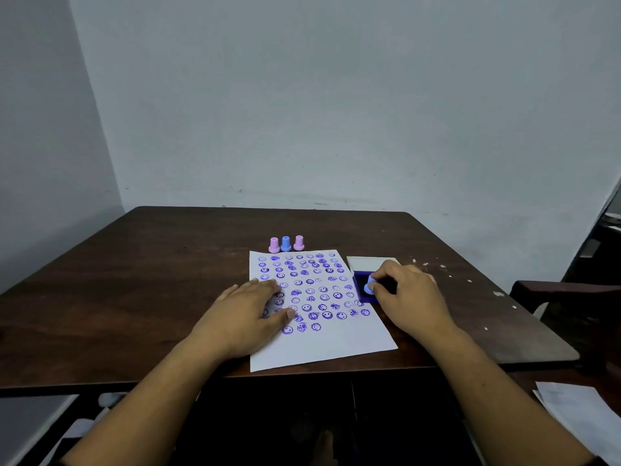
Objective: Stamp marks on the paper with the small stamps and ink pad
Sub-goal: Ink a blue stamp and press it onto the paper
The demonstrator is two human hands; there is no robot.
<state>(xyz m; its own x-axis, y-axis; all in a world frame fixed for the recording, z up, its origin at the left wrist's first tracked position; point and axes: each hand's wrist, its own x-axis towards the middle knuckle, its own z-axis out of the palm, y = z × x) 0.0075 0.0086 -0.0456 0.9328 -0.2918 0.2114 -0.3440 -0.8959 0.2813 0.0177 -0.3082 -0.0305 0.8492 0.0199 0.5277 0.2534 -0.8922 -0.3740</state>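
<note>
A white paper [336,344] lies on the dark wooden table [134,280], covered on its upper part with several rows of purple smiley marks. My left hand [248,314] rests flat on the paper's left side, fingers spread. My right hand [410,297] grips a small blue stamp [369,286] and holds it down on the dark blue ink pad [361,280], whose white lid [366,263] stands open behind. Three more stamps stand in a row beyond the paper: pink [274,245], blue [286,244], pink [298,243].
The table sits in a corner against pale walls. White flecks [470,280] dot its right side. A dark chair arm [568,290] stands at the right. Loose sheets [578,415] lie low on the right.
</note>
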